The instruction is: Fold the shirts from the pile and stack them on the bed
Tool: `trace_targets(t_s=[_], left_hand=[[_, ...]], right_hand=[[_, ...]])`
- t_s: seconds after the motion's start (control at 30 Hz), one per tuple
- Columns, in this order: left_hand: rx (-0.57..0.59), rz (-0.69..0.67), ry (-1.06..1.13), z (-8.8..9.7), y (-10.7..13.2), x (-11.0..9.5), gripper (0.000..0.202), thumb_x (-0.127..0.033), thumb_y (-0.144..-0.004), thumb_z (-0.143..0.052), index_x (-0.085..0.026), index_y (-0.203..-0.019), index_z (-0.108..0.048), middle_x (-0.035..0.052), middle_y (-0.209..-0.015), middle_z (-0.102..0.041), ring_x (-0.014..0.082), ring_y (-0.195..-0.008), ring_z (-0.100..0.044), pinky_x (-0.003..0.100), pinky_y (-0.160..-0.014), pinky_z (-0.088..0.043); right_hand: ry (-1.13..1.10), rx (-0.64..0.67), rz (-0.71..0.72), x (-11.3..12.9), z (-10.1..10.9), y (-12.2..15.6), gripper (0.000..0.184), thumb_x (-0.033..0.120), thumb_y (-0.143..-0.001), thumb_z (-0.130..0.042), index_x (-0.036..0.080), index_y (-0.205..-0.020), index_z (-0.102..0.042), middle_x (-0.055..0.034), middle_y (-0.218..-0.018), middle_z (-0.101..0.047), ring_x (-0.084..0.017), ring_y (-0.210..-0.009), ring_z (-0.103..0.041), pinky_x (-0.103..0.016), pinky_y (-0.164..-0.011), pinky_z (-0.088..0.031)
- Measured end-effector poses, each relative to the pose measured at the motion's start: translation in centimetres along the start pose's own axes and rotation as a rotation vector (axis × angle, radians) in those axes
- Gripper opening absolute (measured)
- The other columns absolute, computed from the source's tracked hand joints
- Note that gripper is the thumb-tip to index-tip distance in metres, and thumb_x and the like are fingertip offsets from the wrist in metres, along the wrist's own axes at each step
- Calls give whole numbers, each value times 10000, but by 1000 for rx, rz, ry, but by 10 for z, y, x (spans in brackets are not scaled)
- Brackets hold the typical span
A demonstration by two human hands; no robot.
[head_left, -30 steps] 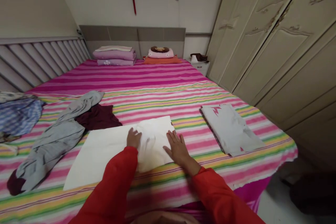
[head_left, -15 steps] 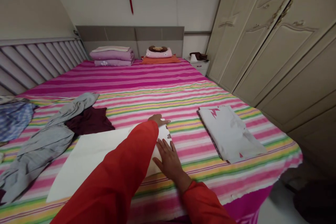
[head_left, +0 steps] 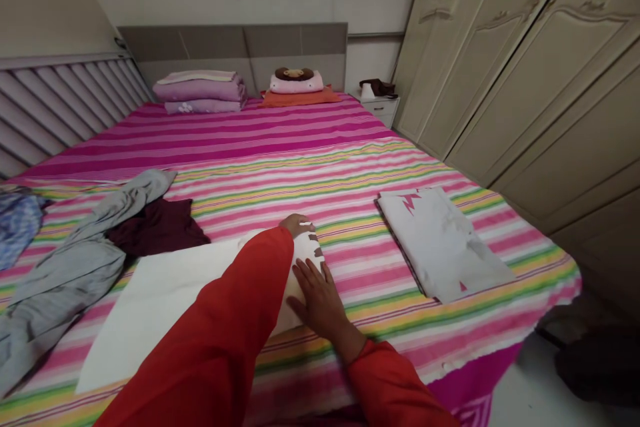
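Observation:
A white cloth (head_left: 165,307) with dark brown marks lies on the striped bed, its right end doubled over. My left hand (head_left: 296,224) is at the far corner of that folded end, fingers drawn together with a bit of white cloth showing between them. My left red sleeve crosses over the cloth and hides part of it. Palm down, my right hand (head_left: 323,303) rests on the nearer part of the fold, its fingers spread and stretched out.
To the right lies a folded pale grey cloth (head_left: 445,247) with red shapes. Grey clothing (head_left: 80,273), a maroon garment (head_left: 160,227) and a blue checked cloth (head_left: 20,223) are on the left. Folded purple bedding (head_left: 200,90) sits by the headboard (head_left: 295,43); a wardrobe (head_left: 540,80) stands at right.
The view has tilted a little downward. My left fingers have drawn in at the cloth's far corner, and more brown marks show. My right hand has barely moved on the fold.

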State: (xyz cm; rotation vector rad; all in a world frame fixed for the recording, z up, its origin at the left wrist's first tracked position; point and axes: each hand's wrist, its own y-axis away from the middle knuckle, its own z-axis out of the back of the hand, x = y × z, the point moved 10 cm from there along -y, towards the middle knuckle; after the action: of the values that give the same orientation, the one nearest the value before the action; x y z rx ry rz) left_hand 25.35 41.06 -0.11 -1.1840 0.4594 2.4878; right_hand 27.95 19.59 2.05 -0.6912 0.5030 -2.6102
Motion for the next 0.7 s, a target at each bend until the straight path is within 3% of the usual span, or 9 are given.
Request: trace_targets(t_s=[0.1,0.2,0.33,0.43,0.5,0.57,0.63,0.7], left_hand=[[26,-16,-179,15,5,-2,464,-657,-691,-630,-197,-633,-621,35,-667,-624,216,-712,-592,338,-680,-446],[18,15,-365,40,15,6,490,-662,-628,-695,-191,-574,-574,42,-640,-599,244,-739,-603,362,-723,-450],[-54,21,-548,54,28,2,449,-602,-724,-676,-153,-725,-647,100,-760,-650,324,-960,-619,437,-870,-440],[-102,-102,-606,31,40,-24,364,-450,-875,-549,-157,-1055,-669,165,-1101,-670,331,-1198,-531,484,-1026,-365],[-61,-222,-612,-1,51,-41,358,-370,-922,-468,-217,-1200,-633,121,-1271,-630,268,-1266,-492,442,-1092,-329],[62,-393,-637,-40,66,-52,397,-367,-940,-430,-261,-1286,-593,66,-1361,-595,224,-1304,-472,401,-1129,-301],[170,-528,-695,-69,79,-52,470,-402,-955,-388,-261,-1387,-508,53,-1458,-516,222,-1377,-404,411,-1167,-241],[200,-543,-760,-77,78,-41,539,-419,-975,-311,-229,-1474,-389,68,-1544,-393,236,-1445,-299,451,-1189,-182]], right_hand=[[3,1,6,0,0,1,631,461,-947,-484,190,-1499,-342,-101,-1515,-430,-253,-1439,-303,-510,-1184,-177],[0,-5,3,1,0,0,614,458,-950,-478,181,-1487,-367,-104,-1509,-437,-261,-1433,-314,-514,-1183,-173],[7,-2,-8,1,0,-1,602,456,-949,-474,195,-1484,-378,-104,-1501,-448,-261,-1427,-325,-512,-1178,-188],[25,-4,-5,2,2,-1,616,443,-941,-492,205,-1494,-361,-101,-1499,-452,-254,-1427,-324,-512,-1177,-202],[31,0,-2,3,2,-1,628,432,-935,-502,204,-1500,-349,-104,-1492,-463,-254,-1420,-335,-515,-1177,-206],[22,15,-9,4,2,-1,611,427,-934,-501,203,-1488,-373,-109,-1452,-510,-259,-1393,-379,-523,-1181,-198],[7,33,-21,4,2,-2,588,433,-938,-491,198,-1471,-405,-112,-1420,-542,-265,-1371,-409,-529,-1182,-193],[2,45,-24,4,3,-2,598,444,-942,-479,192,-1478,-392,-109,-1447,-515,-267,-1384,-392,-529,-1184,-192]])
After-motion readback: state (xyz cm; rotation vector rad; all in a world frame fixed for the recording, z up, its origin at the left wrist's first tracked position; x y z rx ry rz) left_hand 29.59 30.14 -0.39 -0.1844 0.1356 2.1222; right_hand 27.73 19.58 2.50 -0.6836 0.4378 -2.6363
